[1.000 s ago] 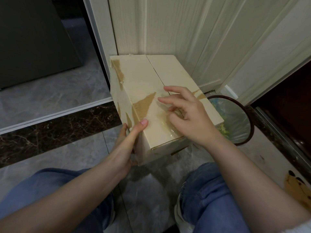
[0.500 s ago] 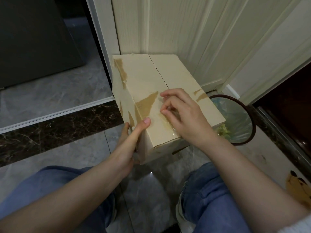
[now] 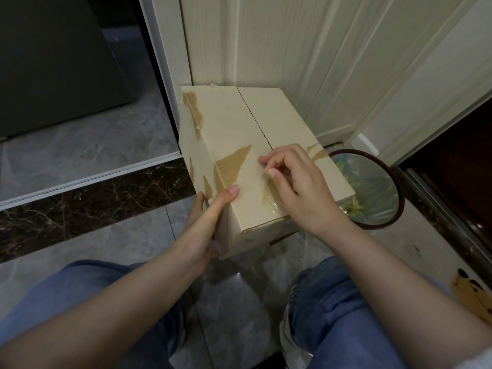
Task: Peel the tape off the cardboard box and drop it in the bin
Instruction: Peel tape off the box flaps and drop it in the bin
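Because the cardboard box (image 3: 247,145) stands on the tiled floor (image 3: 111,243) with its far end near the pale door panels (image 3: 279,43), it looks light and hollow, stiff along its edges but likely to give if pressed mid-panel, so it wants steadying rather than squeezing. Its top flaps meet in a seam running toward the person, and brown patches where the paper skin has torn away suggest the surface rips more easily than the adhesive lets go. Just beside its right edge, partly hidden behind it, sits the round dark-rimmed bin (image 3: 394,187), lined with a pale bag that already holds some greenish scraps. The left hand (image 3: 206,222) grips the near left corner, thumb lying on the top face and fingers wrapped down the side. The right hand (image 3: 295,182) rests on the top face with fingers curled, thumb and fingertips pinched at the edge of the tape (image 3: 270,193), a clear glossy strip lying flat over the near end of the seam. That tape looks thin, limp and sticky, apt to stretch or split, so the best hold is probably a lifted corner, drawn back low and slowly. No brand, label or readable writing shows on any of it.
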Tool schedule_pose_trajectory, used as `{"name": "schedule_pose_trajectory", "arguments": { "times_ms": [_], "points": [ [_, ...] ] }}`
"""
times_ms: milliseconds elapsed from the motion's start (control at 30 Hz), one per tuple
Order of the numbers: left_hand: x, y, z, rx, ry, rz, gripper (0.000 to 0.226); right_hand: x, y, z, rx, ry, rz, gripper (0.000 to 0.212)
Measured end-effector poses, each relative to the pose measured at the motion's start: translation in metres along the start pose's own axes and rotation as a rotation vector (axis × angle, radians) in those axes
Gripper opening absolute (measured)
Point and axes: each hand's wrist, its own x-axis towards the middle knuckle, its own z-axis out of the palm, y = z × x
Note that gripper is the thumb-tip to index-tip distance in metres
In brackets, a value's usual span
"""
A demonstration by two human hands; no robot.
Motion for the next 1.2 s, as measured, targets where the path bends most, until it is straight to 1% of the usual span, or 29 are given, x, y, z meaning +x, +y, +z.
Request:
{"name": "schedule_pose_trajectory", "arguments": {
  "times_ms": [167, 233, 300, 333, 400, 467, 533, 567, 600, 633, 700, 733, 767, 867, 933, 1033, 1200],
  "points": [
    [-0.003, 0.001, 0.001, -0.012, 0.007, -0.009, 0.144, 0.002, -0.003, -0.006, 0.058, -0.043, 0.026, 0.007],
    [-0.004, 0.002, 0.002, -0.014, 0.0, -0.011, 0.135, 0.003, -0.004, -0.008, 0.069, -0.054, 0.018, 0.009],
    [-0.006, 0.003, 0.004, -0.02, -0.015, -0.013, 0.123, 0.005, -0.003, -0.009, 0.101, -0.044, 0.011, 0.016],
    [-0.007, 0.004, 0.004, -0.024, -0.023, -0.013, 0.12, 0.007, -0.003, -0.01, 0.17, -0.032, 0.029, 0.022],
    [-0.007, 0.004, 0.005, -0.026, -0.037, -0.015, 0.124, 0.01, -0.002, -0.013, 0.441, -0.003, 0.153, 0.037],
    [-0.007, 0.004, 0.003, -0.028, -0.045, -0.012, 0.127, 0.017, -0.002, -0.016, 0.671, 0.051, 0.253, 0.046],
    [-0.006, 0.004, 0.003, -0.02, -0.051, -0.01, 0.133, 0.021, 0.0, -0.023, 0.758, 0.162, 0.289, 0.048],
    [-0.005, 0.004, 0.003, -0.018, -0.047, -0.009, 0.138, 0.022, 0.001, -0.028, 0.736, 0.213, 0.304, 0.047],
    [-0.005, 0.004, 0.002, -0.019, -0.04, -0.007, 0.141, 0.023, 0.002, -0.033, 0.644, 0.245, 0.313, 0.047],
    [-0.004, 0.003, 0.002, -0.02, -0.034, -0.002, 0.145, 0.023, 0.004, -0.038, 0.477, 0.249, 0.302, 0.047],
    [-0.004, 0.002, 0.001, -0.02, -0.037, 0.011, 0.148, 0.02, 0.009, -0.042, 0.089, 0.173, 0.219, 0.045],
    [-0.004, 0.002, 0.0, -0.02, -0.037, 0.017, 0.148, 0.019, 0.011, -0.041, -0.029, 0.123, 0.169, 0.043],
    [-0.004, 0.001, 0.0, -0.016, -0.036, 0.02, 0.149, 0.017, 0.013, -0.039, -0.095, 0.076, 0.126, 0.04],
    [-0.003, 0.001, 0.0, -0.02, -0.038, 0.019, 0.149, 0.013, 0.015, -0.027, -0.211, -0.063, 0.0, 0.03],
    [-0.003, 0.002, 0.001, -0.024, -0.032, 0.015, 0.149, 0.012, 0.015, -0.023, -0.229, -0.079, -0.059, 0.023],
    [-0.004, 0.002, -0.001, -0.032, -0.021, 0.025, 0.148, 0.012, 0.013, -0.022, -0.196, -0.083, -0.059, 0.017],
    [-0.006, 0.002, -0.003, -0.026, -0.025, 0.044, 0.147, 0.013, 0.009, -0.024, -0.174, -0.141, -0.045, 0.011]
  ]
}}
